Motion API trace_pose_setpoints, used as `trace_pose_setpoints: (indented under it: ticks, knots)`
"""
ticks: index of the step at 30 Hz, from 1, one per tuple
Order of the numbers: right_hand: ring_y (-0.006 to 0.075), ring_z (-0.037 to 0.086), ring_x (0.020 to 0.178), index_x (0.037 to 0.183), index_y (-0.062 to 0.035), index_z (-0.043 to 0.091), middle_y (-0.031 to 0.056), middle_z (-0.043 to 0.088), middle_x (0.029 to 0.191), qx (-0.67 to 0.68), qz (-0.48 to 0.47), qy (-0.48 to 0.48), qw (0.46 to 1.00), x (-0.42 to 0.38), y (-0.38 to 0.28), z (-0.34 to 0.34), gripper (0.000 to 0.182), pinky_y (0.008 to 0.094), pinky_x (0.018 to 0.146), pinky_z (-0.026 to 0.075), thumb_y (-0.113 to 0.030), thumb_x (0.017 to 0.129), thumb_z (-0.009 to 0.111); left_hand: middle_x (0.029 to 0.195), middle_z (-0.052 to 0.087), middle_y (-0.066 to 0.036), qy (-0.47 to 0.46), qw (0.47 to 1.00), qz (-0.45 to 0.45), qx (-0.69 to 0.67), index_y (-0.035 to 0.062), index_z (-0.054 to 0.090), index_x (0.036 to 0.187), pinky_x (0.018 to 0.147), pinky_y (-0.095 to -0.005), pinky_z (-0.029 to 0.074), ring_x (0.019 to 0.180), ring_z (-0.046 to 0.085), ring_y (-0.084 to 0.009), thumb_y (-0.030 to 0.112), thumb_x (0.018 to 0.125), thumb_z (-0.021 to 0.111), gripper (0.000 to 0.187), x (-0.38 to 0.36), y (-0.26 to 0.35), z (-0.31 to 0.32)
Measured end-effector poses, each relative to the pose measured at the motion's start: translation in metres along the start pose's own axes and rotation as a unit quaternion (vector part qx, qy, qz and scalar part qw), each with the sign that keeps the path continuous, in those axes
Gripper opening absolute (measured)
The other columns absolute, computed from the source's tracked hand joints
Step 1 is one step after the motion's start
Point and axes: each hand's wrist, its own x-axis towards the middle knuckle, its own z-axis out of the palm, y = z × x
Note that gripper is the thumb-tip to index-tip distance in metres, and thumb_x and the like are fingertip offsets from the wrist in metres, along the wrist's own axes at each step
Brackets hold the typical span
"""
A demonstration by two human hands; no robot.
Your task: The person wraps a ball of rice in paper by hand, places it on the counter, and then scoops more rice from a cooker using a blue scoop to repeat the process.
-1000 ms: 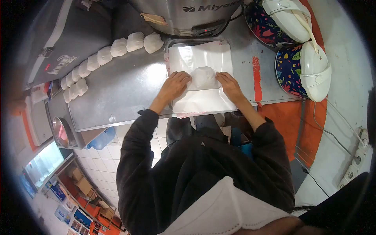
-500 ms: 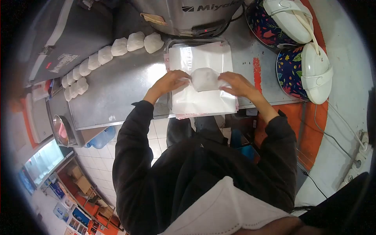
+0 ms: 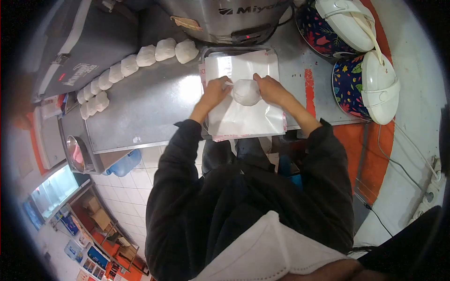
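Observation:
A round white paper-wrapped bundle (image 3: pixel 245 92) sits on a stack of white food wrapping paper (image 3: pixel 253 122). At its left side my left hand (image 3: pixel 216 92) is closed, pinching a folded end of the wrapping paper. My right hand (image 3: pixel 272 89) presses in from the right, its fingers curled on the paper at that side. What lies inside the bundle is hidden by the paper. The stack rests in a metal tray (image 3: pixel 275 52), whose rim shows behind and at the left.
Similar white bundles (image 3: pixel 146 55) stand in a row along the counter's back left. Behind the tray is a large Miyako appliance (image 3: pixel 234 23). Two patterned containers with white lids (image 3: pixel 380 86) stand at the right. A grey box (image 3: pixel 75 51) is at the left.
Both hands have drawn in closer to the bundle, and the paper at its sides is gathered tighter. The bundle looks rounder than before.

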Motion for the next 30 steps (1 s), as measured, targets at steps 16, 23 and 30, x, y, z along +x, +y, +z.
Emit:
trace_pose_setpoints:
  ticks: [16, 23, 30]
  knots:
    - [0.0360, 0.056, 0.084, 0.093, -0.0004, 0.048, 0.0146, 0.049, 0.092, 0.080, -0.192, 0.329, 0.921, -0.027, 0.013, 0.064, 0.036, 0.0421, 0.070, 0.047, 0.010, 0.060, 0.059, 0.080, 0.058, -0.007, 0.178, 0.950, 0.002, -0.258, 0.0010, 0.048, 0.097, 0.065, -0.0262, 0.043, 0.073, 0.053, -0.0116, 0.008, 0.088, 0.060, 0.016, 0.003, 0.031, 0.040]
    - [0.0343, 0.055, 0.083, 0.097, -0.0024, 0.049, 0.0127, 0.049, 0.095, 0.149, -0.107, 0.312, 0.932, -0.024, -0.001, 0.056, 0.034, 0.0396, 0.070, 0.046, 0.007, 0.067, 0.059, 0.108, 0.052, -0.018, 0.214, 0.973, 0.068, -0.060, -0.0041, 0.053, 0.101, 0.086, -0.0401, 0.040, 0.100, 0.050, -0.0316, 0.016, 0.087, 0.061, 0.027, -0.017, 0.010, 0.074]
    - [0.0120, 0.052, 0.075, 0.096, -0.0018, 0.057, 0.0059, 0.056, 0.089, 0.318, -0.095, 0.424, 0.842, -0.028, -0.056, 0.033, 0.012, 0.0278, 0.065, 0.043, -0.004, 0.084, 0.057, 0.112, 0.052, -0.017, 0.116, 0.932, -0.089, -0.330, -0.0050, 0.049, 0.116, 0.091, -0.0381, 0.042, 0.104, 0.052, -0.0282, 0.030, 0.078, 0.072, 0.057, -0.047, 0.067, 0.004]
